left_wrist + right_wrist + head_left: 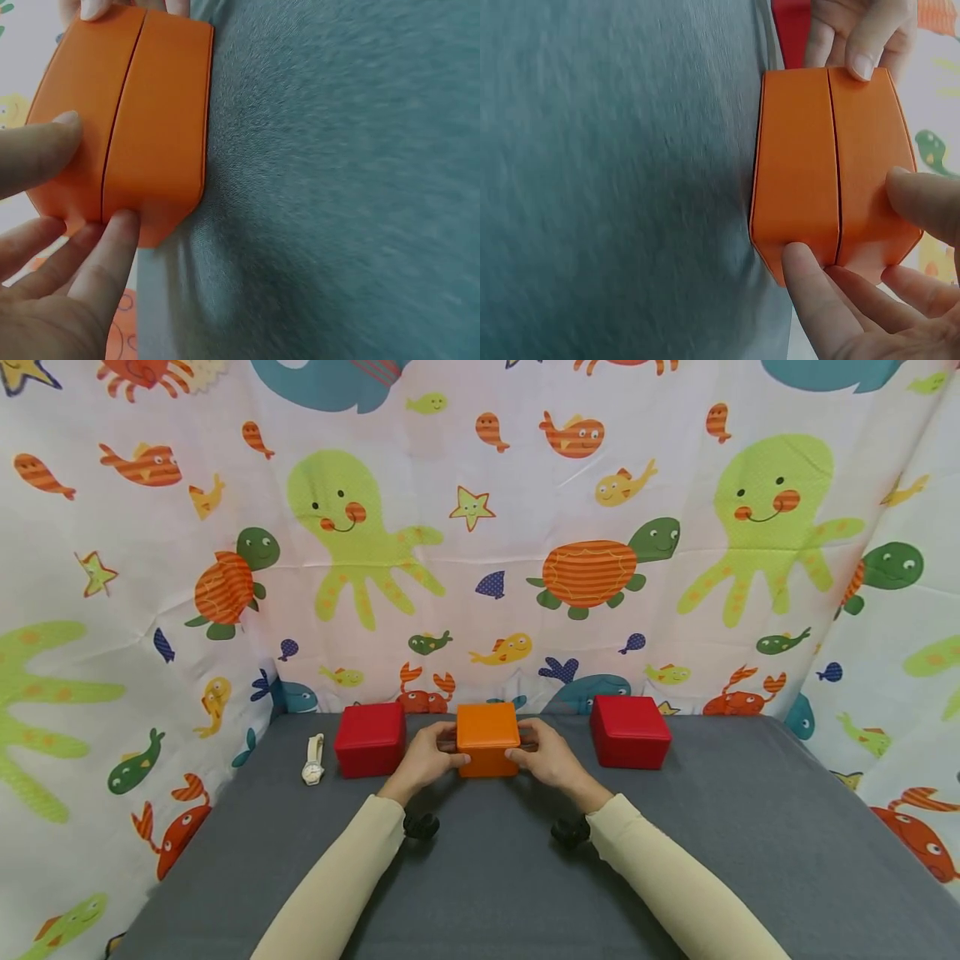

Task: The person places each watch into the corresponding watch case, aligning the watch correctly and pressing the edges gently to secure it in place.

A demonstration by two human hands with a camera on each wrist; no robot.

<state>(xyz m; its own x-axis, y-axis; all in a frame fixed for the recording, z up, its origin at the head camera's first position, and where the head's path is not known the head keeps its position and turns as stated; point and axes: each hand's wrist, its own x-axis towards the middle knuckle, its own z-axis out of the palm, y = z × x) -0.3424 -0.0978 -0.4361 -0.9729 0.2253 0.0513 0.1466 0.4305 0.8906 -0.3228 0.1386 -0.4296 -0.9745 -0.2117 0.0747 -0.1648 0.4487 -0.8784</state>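
An orange box [487, 740] rests on the grey table, its lid down and a thin dark seam running around it. My left hand [428, 758] grips its left side, thumb on the front face and fingers along the side. On the opposite side my right hand [551, 755] holds it the same way. Close up in the left wrist view, the left hand [64, 277] has its thumb on the upper part of the orange box [161, 105]. In the right wrist view the right hand's fingers [810, 281] touch the side of the box [799, 157] around the seam.
A red box [371, 741] stands just left of the left hand, and another red box [630, 732] is farther off to the right. A wristwatch with a pale strap [313, 760] lies at the left. Behind the grey table [495, 877] hangs a sea-animal print cloth [465, 610].
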